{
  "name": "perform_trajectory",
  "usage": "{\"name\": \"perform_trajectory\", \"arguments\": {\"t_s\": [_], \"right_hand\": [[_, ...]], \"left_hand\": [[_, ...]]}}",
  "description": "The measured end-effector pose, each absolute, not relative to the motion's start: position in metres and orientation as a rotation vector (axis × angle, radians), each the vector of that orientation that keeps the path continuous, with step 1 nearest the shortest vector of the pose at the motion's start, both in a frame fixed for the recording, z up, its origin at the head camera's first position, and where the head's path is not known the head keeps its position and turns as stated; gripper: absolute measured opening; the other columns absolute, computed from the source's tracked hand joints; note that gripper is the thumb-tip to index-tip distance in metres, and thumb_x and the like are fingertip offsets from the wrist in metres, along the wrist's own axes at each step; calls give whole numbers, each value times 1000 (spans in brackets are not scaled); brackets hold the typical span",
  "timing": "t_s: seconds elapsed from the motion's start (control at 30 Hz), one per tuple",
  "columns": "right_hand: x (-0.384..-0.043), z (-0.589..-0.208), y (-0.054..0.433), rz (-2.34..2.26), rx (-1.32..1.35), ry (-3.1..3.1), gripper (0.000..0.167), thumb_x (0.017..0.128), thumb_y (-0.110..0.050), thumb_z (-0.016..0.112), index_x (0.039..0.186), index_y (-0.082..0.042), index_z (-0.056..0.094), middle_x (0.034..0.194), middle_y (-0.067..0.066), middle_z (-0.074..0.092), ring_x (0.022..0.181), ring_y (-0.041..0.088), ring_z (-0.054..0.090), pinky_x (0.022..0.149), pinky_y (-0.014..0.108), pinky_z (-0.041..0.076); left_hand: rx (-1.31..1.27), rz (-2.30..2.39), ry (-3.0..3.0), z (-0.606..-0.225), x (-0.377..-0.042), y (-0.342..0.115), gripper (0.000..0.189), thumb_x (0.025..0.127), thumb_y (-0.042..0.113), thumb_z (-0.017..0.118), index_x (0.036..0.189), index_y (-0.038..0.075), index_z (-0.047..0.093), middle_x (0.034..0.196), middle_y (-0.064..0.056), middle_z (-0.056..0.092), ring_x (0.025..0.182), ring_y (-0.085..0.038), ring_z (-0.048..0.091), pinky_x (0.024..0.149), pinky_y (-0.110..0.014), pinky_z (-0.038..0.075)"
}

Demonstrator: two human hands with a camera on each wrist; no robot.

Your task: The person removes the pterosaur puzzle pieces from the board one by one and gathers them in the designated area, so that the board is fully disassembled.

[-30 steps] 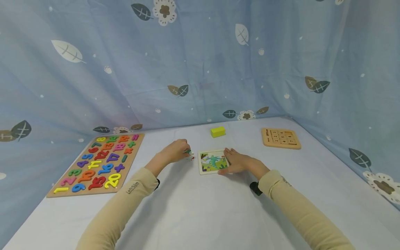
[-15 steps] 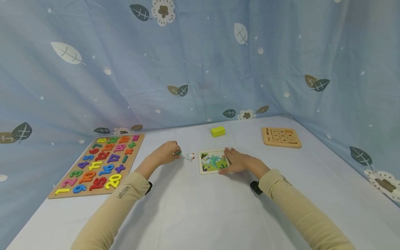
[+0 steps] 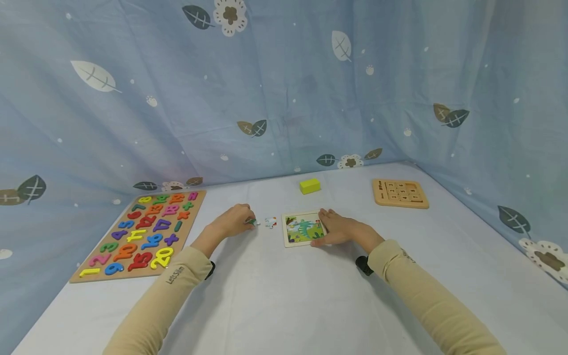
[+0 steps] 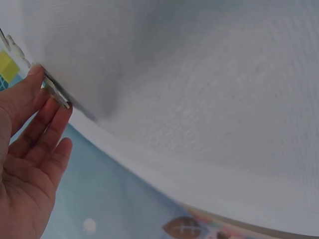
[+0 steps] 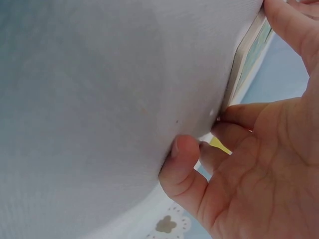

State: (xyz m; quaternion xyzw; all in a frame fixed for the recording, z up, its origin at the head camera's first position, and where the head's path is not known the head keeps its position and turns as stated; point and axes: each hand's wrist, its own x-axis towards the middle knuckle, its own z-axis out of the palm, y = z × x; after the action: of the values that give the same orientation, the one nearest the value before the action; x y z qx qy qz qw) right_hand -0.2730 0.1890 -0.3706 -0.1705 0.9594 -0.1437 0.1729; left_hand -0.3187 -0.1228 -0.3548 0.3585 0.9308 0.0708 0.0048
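Observation:
My left hand [image 3: 231, 221] pinches a small green-and-white jigsaw piece [image 4: 57, 93] between thumb and fingertips, low over the table. Just right of it, a loose white jigsaw piece with red marks [image 3: 270, 222] lies on the cloth. Beside that sits a square dinosaur jigsaw puzzle [image 3: 298, 232] in a pale frame. My right hand [image 3: 339, 229] holds the puzzle's right side, thumb toward the near edge and fingers toward the far corner. In the right wrist view, the fingers [image 5: 244, 114] are at the frame's edge and the little finger curls down by the cloth.
A board of colourful numbers [image 3: 142, 236] lies at the left. A yellow-green block [image 3: 309, 186] stands behind the puzzle, and a wooden number-tile board [image 3: 400, 194] lies at the back right. A patterned blue curtain [image 3: 284, 88] closes off the white table's back and sides.
My left hand has drawn left, away from the puzzle, with the green-and-white piece in its fingers. The loose white piece now shows apart from it. My right hand stays on the puzzle.

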Motion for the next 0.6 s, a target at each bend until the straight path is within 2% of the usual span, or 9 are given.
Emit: {"name": "perform_trajectory", "arguments": {"t_s": [0.3, 0.6], "right_hand": [[-274, -371, 190, -407, -471, 2727, 104, 84, -60, 59, 152, 4, 14, 160, 19, 11, 148, 37, 9, 117, 54, 17], [-273, -370, 190, -400, -460, 2729, 103, 84, -61, 59, 152, 3, 14, 161, 18, 11, 148, 36, 10, 117, 54, 18]], "left_hand": [[1130, 190, 2885, -351, -317, -119, 15, 86, 9, 71, 96, -3, 72, 89, -12, 64, 77, -16, 55, 67, -27, 45], [1048, 219, 2835, -346, -320, -118, 23, 85, 11, 72, 104, -3, 71, 96, -13, 63, 88, -22, 61, 77, -33, 52]]}}
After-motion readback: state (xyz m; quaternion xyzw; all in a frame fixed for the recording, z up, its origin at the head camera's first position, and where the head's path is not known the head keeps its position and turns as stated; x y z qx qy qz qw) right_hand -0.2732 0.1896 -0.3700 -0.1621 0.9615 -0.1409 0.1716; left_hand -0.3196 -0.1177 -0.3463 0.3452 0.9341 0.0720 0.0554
